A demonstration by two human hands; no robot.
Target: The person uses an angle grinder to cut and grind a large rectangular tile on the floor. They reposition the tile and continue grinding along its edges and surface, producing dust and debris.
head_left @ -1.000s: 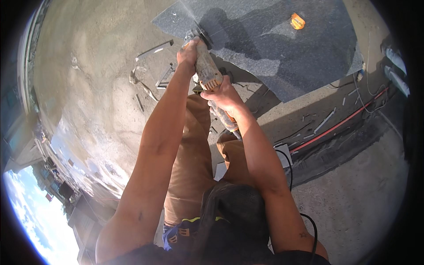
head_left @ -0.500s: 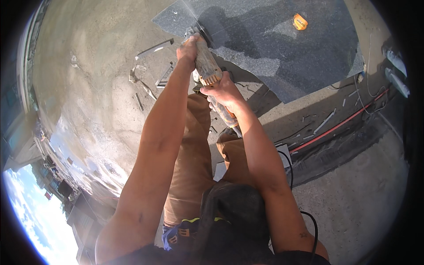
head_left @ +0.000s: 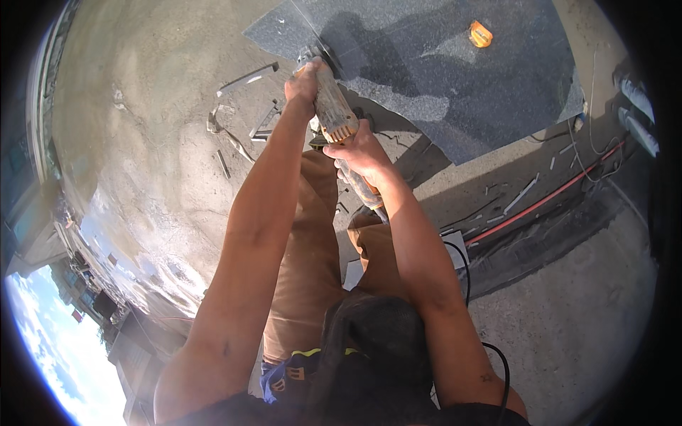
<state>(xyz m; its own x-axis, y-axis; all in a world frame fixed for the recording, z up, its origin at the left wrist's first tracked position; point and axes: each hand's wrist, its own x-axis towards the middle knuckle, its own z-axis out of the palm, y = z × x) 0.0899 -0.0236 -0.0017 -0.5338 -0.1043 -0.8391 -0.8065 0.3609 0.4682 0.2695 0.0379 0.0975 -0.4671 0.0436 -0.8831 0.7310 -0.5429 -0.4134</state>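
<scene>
Concrete ground (head_left: 163, 142) stretched around a dark grey stone slab (head_left: 511, 85). A dusty grinder (head_left: 332, 106) slanted back from the slab's near edge, its disc (head_left: 331, 61) at that edge toward the left corner. The left hand (head_left: 303, 82) was closed around the grinder's front end; the right hand (head_left: 364, 153) was wrapped around its rear handle. An orange case (head_left: 480, 34) lay on the slab, toward the right edge.

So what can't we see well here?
Head view: grips of dusty grey-and-orange power grinder, partly behind bare left hand and bare right hand.
Head view: far end of speckled grey stone slab, cut off by top edge.
Head view: markings on rounded orange object, too small.
</scene>
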